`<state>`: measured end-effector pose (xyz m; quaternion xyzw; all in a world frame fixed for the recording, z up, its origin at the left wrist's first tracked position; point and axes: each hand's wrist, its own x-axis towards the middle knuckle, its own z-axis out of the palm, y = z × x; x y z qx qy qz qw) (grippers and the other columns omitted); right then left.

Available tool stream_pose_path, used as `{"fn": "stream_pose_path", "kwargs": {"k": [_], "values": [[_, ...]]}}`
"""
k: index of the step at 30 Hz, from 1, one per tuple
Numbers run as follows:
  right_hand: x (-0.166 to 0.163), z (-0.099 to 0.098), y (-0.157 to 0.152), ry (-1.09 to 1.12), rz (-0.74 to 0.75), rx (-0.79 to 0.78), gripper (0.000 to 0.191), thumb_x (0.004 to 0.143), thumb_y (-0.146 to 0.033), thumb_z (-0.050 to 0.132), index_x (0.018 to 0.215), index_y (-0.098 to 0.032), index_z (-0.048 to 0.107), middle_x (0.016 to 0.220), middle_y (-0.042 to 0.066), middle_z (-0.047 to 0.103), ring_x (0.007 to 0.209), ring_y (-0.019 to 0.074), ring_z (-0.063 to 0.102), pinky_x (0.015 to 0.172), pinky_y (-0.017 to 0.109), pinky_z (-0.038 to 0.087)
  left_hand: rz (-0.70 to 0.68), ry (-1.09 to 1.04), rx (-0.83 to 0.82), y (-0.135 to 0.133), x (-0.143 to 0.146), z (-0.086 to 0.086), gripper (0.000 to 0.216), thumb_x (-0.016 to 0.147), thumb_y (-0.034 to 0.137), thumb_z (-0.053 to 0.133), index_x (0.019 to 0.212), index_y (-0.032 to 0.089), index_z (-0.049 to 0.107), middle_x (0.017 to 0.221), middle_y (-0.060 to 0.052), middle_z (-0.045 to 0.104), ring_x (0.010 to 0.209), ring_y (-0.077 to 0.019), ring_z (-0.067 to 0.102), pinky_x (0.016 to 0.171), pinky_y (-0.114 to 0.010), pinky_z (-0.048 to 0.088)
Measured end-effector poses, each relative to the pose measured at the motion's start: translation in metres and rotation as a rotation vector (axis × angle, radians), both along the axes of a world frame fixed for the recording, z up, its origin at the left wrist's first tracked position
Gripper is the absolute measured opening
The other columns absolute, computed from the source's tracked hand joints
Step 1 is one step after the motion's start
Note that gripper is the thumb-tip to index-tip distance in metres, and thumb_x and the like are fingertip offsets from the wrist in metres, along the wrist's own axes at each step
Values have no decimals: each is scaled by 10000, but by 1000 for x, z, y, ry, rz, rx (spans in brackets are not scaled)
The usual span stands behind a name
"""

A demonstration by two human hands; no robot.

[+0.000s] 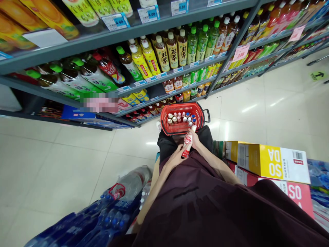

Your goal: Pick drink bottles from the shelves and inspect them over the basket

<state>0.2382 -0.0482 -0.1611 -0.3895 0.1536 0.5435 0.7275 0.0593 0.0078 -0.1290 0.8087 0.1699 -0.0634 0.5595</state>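
Note:
A white bottle with red markings and a red lower end (188, 142) is held slanted in front of my body. My right hand (195, 139) is wrapped around its upper part, near the white cap. Against the lower part, my left hand (177, 156) has its fingers closed on the bottle's side. Just beyond my hands is a red plastic basket (177, 108) with a black handle, close to my legs. Several small bottles (179, 119) stand upright in it, some with white or pinkish caps and others with blue ones.
Drink shelves (123, 92) with many bottles and price tags run across in front. Stacked soda cartons (272, 163) stand at right. Wrapped packs of blue-capped water bottles (102, 212) lie at lower left. Pale floor tiles (64, 154) extend on both sides.

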Motion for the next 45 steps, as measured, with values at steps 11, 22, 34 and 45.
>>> {"fn": "stream_pose_path", "kwargs": {"k": [11,22,34,45], "values": [[3,3,0,27,15,19,314,879,-425,708,715,-224,532,523,-45,600,451,132,587,481,244,522,-35,-72,-30,-1,0,-8,484,895,223,665,1371,313,645,1460,-95,391,1360,-286,503,1193,-421,402],[2,11,-2,60,29,135,246,875,-418,699,802,-200,613,693,22,701,664,200,701,697,346,622,117,-72,-83,-1,0,4,312,822,321,744,1118,232,697,1289,-89,523,1206,-252,560,1099,-371,457],[7,14,-4,95,-156,113,337,914,-450,666,690,-221,563,585,-21,614,576,164,628,657,325,591,324,10,-691,1,-15,-6,723,784,449,681,1435,198,491,1052,-90,743,927,-261,716,873,-376,529],[9,19,-5,106,-209,61,551,957,-480,614,527,-231,377,404,-81,353,393,90,392,509,242,474,433,51,-1022,-2,-11,-5,937,776,479,651,1593,165,316,1249,-206,724,877,-277,750,709,-344,548]]}}
